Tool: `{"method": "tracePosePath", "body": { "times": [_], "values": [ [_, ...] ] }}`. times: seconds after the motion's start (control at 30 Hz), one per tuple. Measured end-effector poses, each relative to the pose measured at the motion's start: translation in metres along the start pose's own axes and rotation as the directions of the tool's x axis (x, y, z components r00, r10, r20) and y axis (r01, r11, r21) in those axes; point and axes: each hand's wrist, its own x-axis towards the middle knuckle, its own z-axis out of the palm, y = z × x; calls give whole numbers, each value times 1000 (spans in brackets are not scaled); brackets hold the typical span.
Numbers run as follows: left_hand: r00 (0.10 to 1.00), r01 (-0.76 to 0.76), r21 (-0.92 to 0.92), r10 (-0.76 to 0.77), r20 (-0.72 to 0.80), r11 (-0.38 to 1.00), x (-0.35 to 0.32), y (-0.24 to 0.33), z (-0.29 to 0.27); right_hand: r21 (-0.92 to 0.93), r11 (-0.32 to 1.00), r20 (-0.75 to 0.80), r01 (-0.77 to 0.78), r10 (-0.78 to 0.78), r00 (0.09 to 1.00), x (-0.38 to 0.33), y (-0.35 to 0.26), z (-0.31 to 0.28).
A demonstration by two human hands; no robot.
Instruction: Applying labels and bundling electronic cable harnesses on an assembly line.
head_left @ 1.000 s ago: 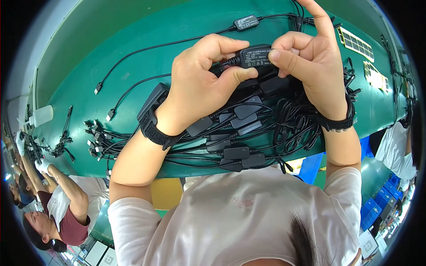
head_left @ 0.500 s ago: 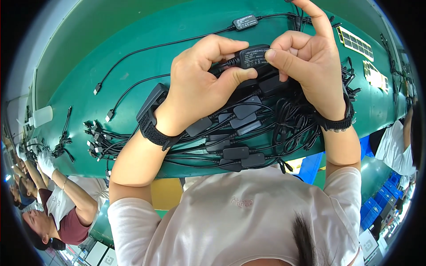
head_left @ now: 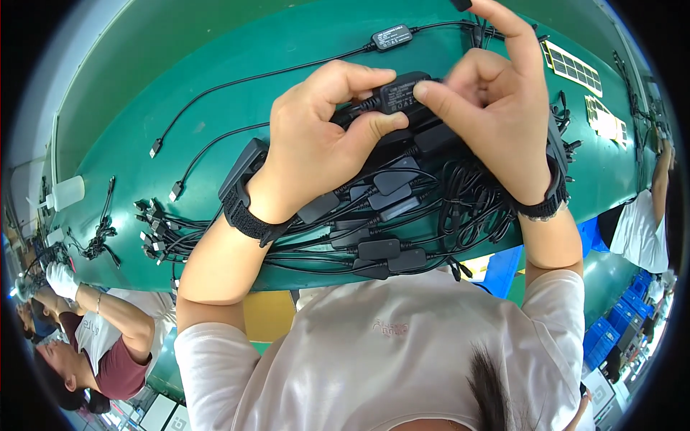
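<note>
My left hand [head_left: 323,129] pinches a black USB charging cable by its flat box [head_left: 399,95], thumb below and index finger above. A label with pale print covers the box's upper face. My right hand [head_left: 496,108] has its thumb on the label's right end, with curled fingers partly blurred beside it. One finger of that hand stretches up, a small black piece [head_left: 461,4] at its tip. Beneath both hands lies a heap of similar black cables [head_left: 395,179] with flat boxes; their USB plugs [head_left: 154,230] bunch at the left.
Beyond my hands, another labelled cable [head_left: 392,37] stretches across the green table [head_left: 237,43]. Sheets of dark labels [head_left: 573,68] lie at the right. At the left are a whitish bottle [head_left: 68,191] and a small cable bundle [head_left: 100,241]. A co-worker's gloved hand [head_left: 62,280] is beyond.
My right thumb has shifted slightly left along the label, and the box has moved a little left and tilted. The co-worker's gloved hand has moved left.
</note>
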Motion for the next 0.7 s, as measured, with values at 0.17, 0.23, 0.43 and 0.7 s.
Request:
{"method": "tracePosePath", "body": {
  "times": [0.17,0.23,0.43,0.7],
  "values": [
    [998,51,-123,-49,26,991,3,3,-2,3,988,83,153,-153,985,12,19,-21],
    [992,125,-253,-120,34,959,5,3,-3,-219,846,10,486,-496,868,19,23,-19],
    [983,184,-310,-170,73,933,5,5,-3,-220,973,216,69,-21,976,39,19,-19],
    [939,337,-288,-343,34,896,11,11,-4,685,126,-39,718,-977,209,88,86,-2]
  ]
}}
